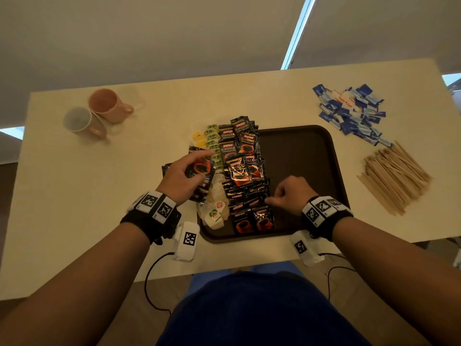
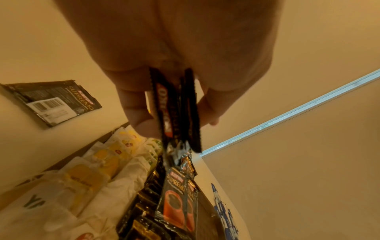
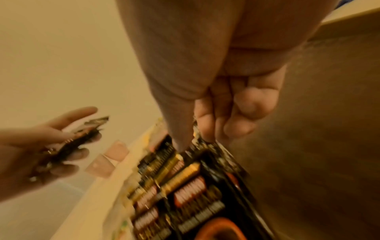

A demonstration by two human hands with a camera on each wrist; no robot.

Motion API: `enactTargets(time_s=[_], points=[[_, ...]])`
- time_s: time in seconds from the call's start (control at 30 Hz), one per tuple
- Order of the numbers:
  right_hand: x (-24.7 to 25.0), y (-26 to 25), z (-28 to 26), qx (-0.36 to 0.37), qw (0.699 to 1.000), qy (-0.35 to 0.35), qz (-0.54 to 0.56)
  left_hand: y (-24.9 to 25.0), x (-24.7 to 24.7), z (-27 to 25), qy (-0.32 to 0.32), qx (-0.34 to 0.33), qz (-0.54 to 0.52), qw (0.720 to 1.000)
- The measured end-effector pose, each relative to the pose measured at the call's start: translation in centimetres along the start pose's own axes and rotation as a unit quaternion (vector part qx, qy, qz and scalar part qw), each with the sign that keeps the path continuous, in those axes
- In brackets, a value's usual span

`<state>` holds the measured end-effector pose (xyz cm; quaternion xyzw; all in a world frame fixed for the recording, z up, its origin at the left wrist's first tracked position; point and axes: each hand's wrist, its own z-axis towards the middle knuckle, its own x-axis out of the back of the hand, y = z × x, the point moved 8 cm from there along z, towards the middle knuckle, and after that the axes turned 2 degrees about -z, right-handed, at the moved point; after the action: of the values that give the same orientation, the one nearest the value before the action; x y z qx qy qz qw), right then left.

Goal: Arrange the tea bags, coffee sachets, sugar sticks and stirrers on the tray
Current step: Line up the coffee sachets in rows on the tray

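Cream-topped table [image 1: 99, 196] stands against drawn beige roller blinds [image 1: 149, 33]. Daylight strip [image 1: 298, 33] shows between blinds. Wood-tone floor [image 1: 139, 308] lies below.

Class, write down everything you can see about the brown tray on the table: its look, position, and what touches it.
The tray is dark brown, rectangular with rounded corners and a low raised rim; it looks like plastic. It lies flat on the pale table, near the front edge. Its left part holds rows of black coffee sachets with tea bags beside them at the left edge; its right part is bare. The right hand reaches over it, fingertips at the sachets. The sugar sticks and stirrers lie on the table to its right, apart from it.
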<state>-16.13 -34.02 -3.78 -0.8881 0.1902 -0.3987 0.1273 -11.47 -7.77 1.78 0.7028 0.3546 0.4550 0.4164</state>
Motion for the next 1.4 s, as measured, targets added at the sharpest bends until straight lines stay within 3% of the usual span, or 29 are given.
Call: enactTargets(time_s=[0.13,0.2,0.33,0.43,0.57,0.73,0.83,1.0,1.13,1.23,1.3,1.4], points=[[4.1,-4.8,-0.1,0.091,0.987,0.110,0.077,-0.9,-0.6,0.2,-0.033,0.053,-0.019,0.998],[5.4,-6.9,0.0,0.128,0.974,0.134,0.134,-1.3,-1.2,0.4,-0.041,0.080,-0.022,0.996],[4.2,-9.5,0.7,0.138,0.949,0.040,0.281,-0.6,-2.2,0.7,-0.067,0.064,0.003,0.996],[3.1,-10.3,0.7,0.127,0.938,-0.001,0.324,0.0,-3.2,0.4,-0.095,0.065,-0.039,0.993],[2.6,-10.0,0.5,0.105,0.940,0.014,0.324,0.1,-4.0,-0.1,-0.105,0.072,-0.087,0.988],[3.4,-9.0,-0.3,0.093,0.924,0.050,0.367,-1.2,-3.8,-0.2,-0.064,0.123,-0.162,0.977],[3.9,-8.4,-0.5,0.075,0.884,0.067,0.456,-1.2,-4.0,-0.2,-0.067,0.126,-0.148,0.979],[3.5,-8.5,-0.4,0.090,0.897,0.054,0.429,-0.2,-4.4,0.2,-0.074,0.112,-0.099,0.986],[3.6,-7.2,-0.2,0.059,0.870,0.123,0.473,0.4,-4.5,0.3,-0.079,0.095,-0.068,0.990],[4.4,-7.1,-0.6,0.074,0.854,0.148,0.493,0.8,-4.6,0.5,-0.090,0.083,-0.033,0.992],[4.6,-7.3,-0.6,0.078,0.859,0.132,0.489,0.7,-4.1,0.7,-0.076,0.085,-0.012,0.993],[3.4,-7.5,-0.4,0.069,0.875,0.033,0.478,-0.2,-3.1,0.8,-0.048,0.099,0.012,0.994]])
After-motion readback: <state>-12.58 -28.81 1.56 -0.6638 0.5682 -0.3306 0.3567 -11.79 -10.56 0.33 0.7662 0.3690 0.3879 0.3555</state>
